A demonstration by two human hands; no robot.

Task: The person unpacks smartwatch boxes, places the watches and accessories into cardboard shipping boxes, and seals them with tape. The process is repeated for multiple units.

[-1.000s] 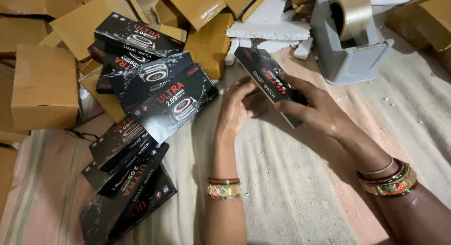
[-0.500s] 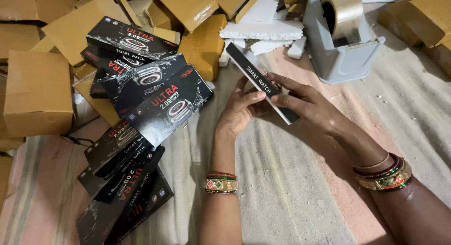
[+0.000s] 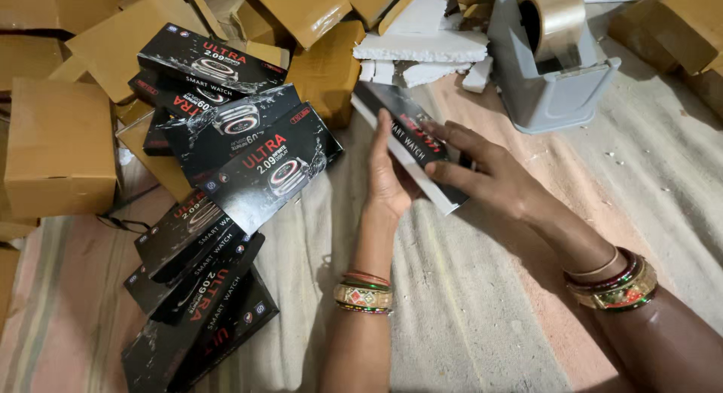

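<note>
Gripping a slim, glossy black box [image 3: 410, 144] between both hands, your left hand [image 3: 388, 178] flat along its near edge, your right hand [image 3: 482, 171] spread over its top. It sits above coarse woven cloth [image 3: 467, 302], between matching black boxes [image 3: 248, 159] and a grey tape dispenser [image 3: 550, 69].

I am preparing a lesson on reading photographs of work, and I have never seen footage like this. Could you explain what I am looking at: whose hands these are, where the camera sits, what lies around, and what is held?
There is no machine here. The camera is worn on a person's head and looks down at their own two bare arms, each with bangles at the wrist. The left hand and right hand together hold one flat black box, tilted on its edge. To the left lies a slanting pile of similar black boxes on a pale cloth. Plain brown cartons are heaped behind them. At the top right stands a grey tape dispenser, with white foam pieces beside it.
</note>
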